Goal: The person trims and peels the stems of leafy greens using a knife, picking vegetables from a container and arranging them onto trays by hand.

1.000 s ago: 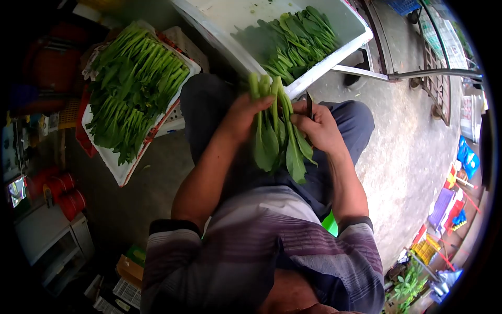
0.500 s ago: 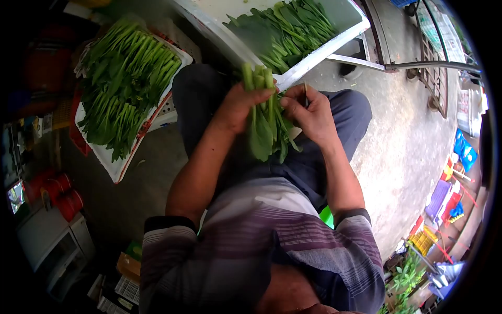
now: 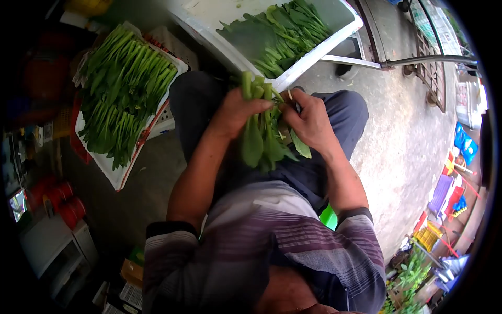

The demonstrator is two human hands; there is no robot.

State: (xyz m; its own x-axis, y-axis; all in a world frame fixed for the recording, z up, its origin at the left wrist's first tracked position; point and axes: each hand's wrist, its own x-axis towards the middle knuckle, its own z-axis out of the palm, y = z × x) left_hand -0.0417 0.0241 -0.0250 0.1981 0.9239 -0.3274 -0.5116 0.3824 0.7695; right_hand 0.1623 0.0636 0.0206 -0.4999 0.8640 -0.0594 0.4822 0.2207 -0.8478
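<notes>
My left hand (image 3: 238, 112) is closed round a bunch of choy sum (image 3: 252, 144), its thick cut stems upward and the leaves hanging over my lap. Close beside it, my right hand (image 3: 308, 116) pinches a single choy sum stalk (image 3: 278, 96) at the bunch's right side. A loose leaf (image 3: 300, 145) hangs below the right hand. Something small and dark, with a pale tip, shows between the right fingers; I cannot make out what it is.
A white foam box (image 3: 314, 55) holding more greens (image 3: 285, 39) stands ahead. On the left, a white tray (image 3: 117, 178) carries a large heap of choy sum (image 3: 125, 89). A metal-framed cart (image 3: 431, 68) is at the right, on the concrete floor (image 3: 389, 136).
My right hand has turned and moved slightly left and down, with a stalk now slanting from the bunch to its fingers. The left hand still grips the bunch, slightly lower in view.
</notes>
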